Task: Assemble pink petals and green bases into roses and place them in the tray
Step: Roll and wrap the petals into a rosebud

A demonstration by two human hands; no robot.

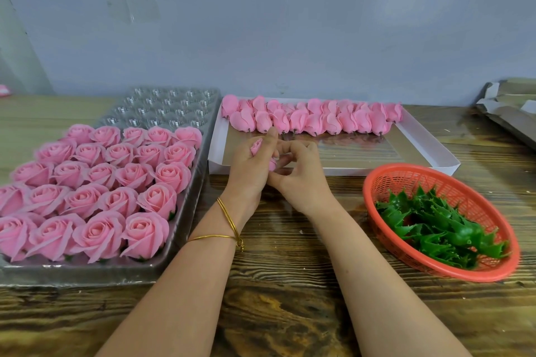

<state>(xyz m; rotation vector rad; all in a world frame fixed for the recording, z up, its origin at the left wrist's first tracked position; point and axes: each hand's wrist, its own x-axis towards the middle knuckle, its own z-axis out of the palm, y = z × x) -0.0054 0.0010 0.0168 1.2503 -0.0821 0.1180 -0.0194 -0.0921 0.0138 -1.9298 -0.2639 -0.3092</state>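
Where both hands meet at the near edge of the white box (362,170), left hand (246,171) curls round a pink bud (256,146); right hand (304,177) pinches its lower end. The tray (171,109) sits left, green bases (441,229) in basket (406,180) right.

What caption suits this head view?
Left hand and right hand hold a pink petal bud; rose tray left, red basket right.

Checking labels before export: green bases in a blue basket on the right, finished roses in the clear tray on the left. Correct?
Not quite: the basket is red-orange, not blue, per the head view. Rest holds: green bases in it on the right, finished roses in the clear tray on the left.
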